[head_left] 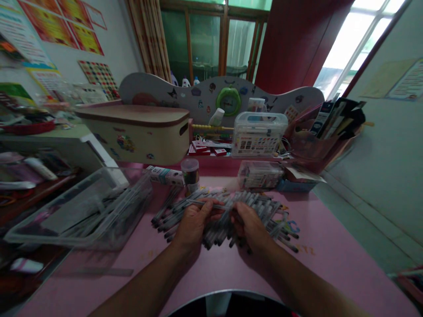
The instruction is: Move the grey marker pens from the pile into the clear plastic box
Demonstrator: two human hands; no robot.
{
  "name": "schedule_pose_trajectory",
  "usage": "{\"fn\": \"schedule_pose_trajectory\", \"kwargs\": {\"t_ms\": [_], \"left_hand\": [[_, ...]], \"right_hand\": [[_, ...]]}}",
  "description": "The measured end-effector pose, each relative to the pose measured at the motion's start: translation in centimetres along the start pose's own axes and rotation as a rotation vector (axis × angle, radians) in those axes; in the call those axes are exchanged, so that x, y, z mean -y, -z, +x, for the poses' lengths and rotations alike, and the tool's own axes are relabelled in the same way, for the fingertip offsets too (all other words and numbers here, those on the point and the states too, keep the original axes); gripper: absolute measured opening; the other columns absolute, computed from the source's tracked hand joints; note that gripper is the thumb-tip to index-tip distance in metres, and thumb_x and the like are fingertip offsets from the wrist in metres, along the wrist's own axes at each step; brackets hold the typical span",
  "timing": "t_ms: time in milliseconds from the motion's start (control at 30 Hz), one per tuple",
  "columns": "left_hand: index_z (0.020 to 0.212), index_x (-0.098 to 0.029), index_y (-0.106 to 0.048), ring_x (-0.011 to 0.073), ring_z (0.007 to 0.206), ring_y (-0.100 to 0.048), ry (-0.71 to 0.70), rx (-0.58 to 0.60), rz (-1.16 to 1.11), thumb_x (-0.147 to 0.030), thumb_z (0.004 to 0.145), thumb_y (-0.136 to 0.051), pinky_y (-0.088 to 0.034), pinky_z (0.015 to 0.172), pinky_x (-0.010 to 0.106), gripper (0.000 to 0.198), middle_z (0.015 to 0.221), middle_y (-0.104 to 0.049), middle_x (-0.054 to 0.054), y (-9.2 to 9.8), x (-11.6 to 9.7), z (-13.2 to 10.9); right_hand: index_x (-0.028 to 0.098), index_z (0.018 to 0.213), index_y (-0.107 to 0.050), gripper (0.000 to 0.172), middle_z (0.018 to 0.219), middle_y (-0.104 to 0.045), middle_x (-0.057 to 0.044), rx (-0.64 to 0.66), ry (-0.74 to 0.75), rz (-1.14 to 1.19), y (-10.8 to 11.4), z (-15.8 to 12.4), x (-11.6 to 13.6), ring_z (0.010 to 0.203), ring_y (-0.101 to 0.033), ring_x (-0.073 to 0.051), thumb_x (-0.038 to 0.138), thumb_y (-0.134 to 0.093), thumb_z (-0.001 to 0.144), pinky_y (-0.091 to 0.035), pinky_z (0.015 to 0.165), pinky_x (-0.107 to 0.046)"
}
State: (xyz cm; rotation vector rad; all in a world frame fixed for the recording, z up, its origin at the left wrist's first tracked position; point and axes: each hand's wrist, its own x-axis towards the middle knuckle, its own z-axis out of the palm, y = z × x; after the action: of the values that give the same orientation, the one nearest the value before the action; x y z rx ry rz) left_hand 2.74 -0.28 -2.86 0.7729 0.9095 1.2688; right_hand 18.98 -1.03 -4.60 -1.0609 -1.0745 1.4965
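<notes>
Across the pink desk lies a wide pile of pens (216,235), grey and clear with dark ends. Over the middle of it, my left hand (193,222) is closed on a pen (211,204) that points sideways between thumb and fingers. My right hand (249,224) faces it from the right, fingers curled around a pen among the others; blur and the fingers hide most of what it grips. Both hands are close together, with pens beneath and around them.
A clear plastic bin (99,240) with more pens stands left. Behind the pile are a small round jar (190,174), a clear box (259,174) and a long carton (165,175). A lidded cream storage box (139,136) and a pen holder (312,145) stand farther back. A ruler-like strip (105,271) lies front left.
</notes>
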Motion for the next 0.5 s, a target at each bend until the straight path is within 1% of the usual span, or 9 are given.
{"fn": "schedule_pose_trajectory", "kwargs": {"t_ms": [67,100,167,233,267,333,400,433,500], "left_hand": [[0.082,-0.013,-0.073,0.0179,0.076,-0.072,-0.013,-0.004,-0.001,-0.043,0.072,-0.082,-0.057,0.069,0.026,0.033,0.088,-0.077,0.009,-0.07,-0.03,-0.03],[0.082,-0.013,-0.073,0.0176,0.076,-0.072,-0.017,-0.003,-0.006,-0.042,0.072,-0.082,-0.057,0.069,0.025,0.032,0.087,-0.077,0.008,-0.09,-0.05,-0.05],[0.082,-0.013,-0.073,0.0170,0.075,-0.072,-0.018,0.000,-0.021,-0.042,0.072,-0.082,-0.057,0.068,0.025,0.032,0.085,-0.077,0.007,-0.14,-0.08,-0.06],[0.082,-0.014,-0.073,0.0165,0.073,-0.071,-0.009,0.003,-0.028,-0.043,0.072,-0.082,-0.057,0.067,0.024,0.033,0.084,-0.077,0.007,-0.18,-0.09,-0.09],[0.082,-0.013,-0.074,0.0163,0.073,-0.071,-0.005,0.005,-0.025,-0.044,0.072,-0.082,-0.057,0.067,0.024,0.033,0.084,-0.077,0.007,-0.21,-0.09,-0.11],[0.082,-0.013,-0.074,0.0163,0.073,-0.071,-0.003,0.008,-0.009,-0.044,0.072,-0.082,-0.057,0.067,0.024,0.033,0.084,-0.077,0.007,-0.26,-0.08,-0.18],[0.082,-0.013,-0.074,0.0165,0.074,-0.071,-0.007,0.006,0.010,-0.043,0.073,-0.081,-0.056,0.067,0.023,0.032,0.085,-0.077,0.007,-0.29,-0.08,-0.24],[0.082,-0.013,-0.074,0.0165,0.075,-0.071,-0.011,0.005,0.016,-0.043,0.073,-0.081,-0.056,0.067,0.023,0.032,0.086,-0.077,0.007,-0.29,-0.09,-0.26],[0.082,-0.014,-0.074,0.0161,0.076,-0.071,-0.016,0.002,0.020,-0.042,0.074,-0.081,-0.056,0.068,0.023,0.031,0.087,-0.077,0.007,-0.26,-0.13,-0.25]], "right_hand": [[0.021,0.065,-0.050,0.047,0.051,-0.040,0.007,0.007,0.006,-0.074,-0.03,0.00,0.00,0.044,-0.029,-0.009,0.060,-0.056,0.089,-0.020,0.041,-0.023],[0.021,0.066,-0.050,0.044,0.051,-0.039,0.007,0.015,0.015,-0.060,-0.09,-0.03,0.04,0.044,-0.029,-0.008,0.058,-0.061,0.087,-0.020,0.041,-0.022],[0.022,0.078,-0.053,0.036,0.055,-0.042,0.010,0.024,0.025,0.053,-0.26,-0.14,0.15,0.043,-0.025,-0.007,0.051,-0.074,0.078,-0.018,0.040,-0.020],[0.024,0.093,-0.053,0.041,0.062,-0.048,0.010,0.025,0.012,0.159,-0.43,-0.26,0.25,0.041,-0.023,-0.005,0.050,-0.078,0.073,-0.016,0.039,-0.019],[0.024,0.094,-0.054,0.042,0.063,-0.049,0.010,0.024,-0.003,0.169,-0.49,-0.30,0.29,0.040,-0.024,-0.005,0.054,-0.076,0.074,-0.015,0.038,-0.019],[0.021,0.082,-0.056,0.046,0.057,-0.048,0.008,0.023,-0.034,0.093,-0.51,-0.32,0.33,0.039,-0.026,-0.006,0.066,-0.064,0.081,-0.016,0.037,-0.019],[0.019,0.067,-0.053,0.053,0.050,-0.042,0.007,0.018,-0.032,-0.022,-0.47,-0.27,0.35,0.040,-0.029,-0.006,0.069,-0.057,0.084,-0.019,0.037,-0.019],[0.019,0.064,-0.051,0.054,0.049,-0.040,0.007,0.013,-0.020,-0.050,-0.44,-0.23,0.34,0.040,-0.030,-0.006,0.068,-0.058,0.084,-0.020,0.037,-0.019],[0.021,0.069,-0.051,0.048,0.049,-0.038,0.009,0.013,-0.005,-0.013,-0.42,-0.17,0.30,0.040,-0.027,-0.006,0.064,-0.067,0.080,-0.019,0.037,-0.018]]}}
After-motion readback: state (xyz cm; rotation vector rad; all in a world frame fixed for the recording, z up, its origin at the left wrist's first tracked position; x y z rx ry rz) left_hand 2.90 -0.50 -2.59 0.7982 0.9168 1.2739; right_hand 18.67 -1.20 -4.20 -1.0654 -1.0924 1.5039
